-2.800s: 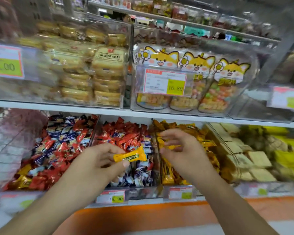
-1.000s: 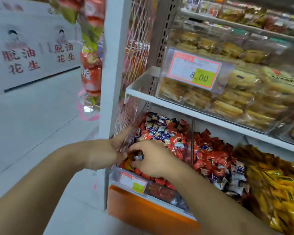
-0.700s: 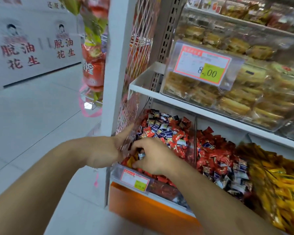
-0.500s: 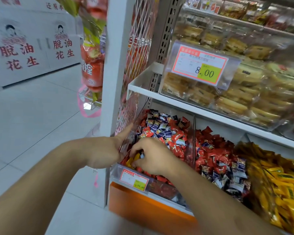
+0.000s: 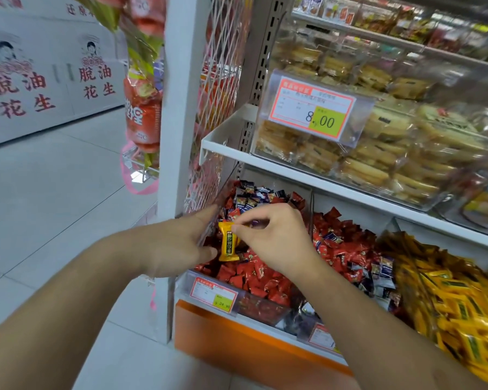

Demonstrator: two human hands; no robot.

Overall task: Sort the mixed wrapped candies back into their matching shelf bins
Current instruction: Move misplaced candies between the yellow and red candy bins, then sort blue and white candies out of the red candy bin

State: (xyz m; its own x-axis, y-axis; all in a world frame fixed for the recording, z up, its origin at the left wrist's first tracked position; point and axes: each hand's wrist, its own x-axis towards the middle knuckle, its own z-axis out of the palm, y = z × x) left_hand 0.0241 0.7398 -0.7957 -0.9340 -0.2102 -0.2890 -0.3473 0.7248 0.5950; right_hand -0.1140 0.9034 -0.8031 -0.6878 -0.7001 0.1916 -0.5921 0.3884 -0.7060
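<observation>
Where right hand (image 5: pixel 276 237) pinches it, yellow candy (image 5: pixel 228 243) hangs upright, long axis vertical

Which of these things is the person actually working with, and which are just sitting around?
In the job: right hand pinching the yellow candy; left hand by the leftmost bin; yellow candy bin.

Just there: pastry box, price tag, hanging snack bags.
</observation>
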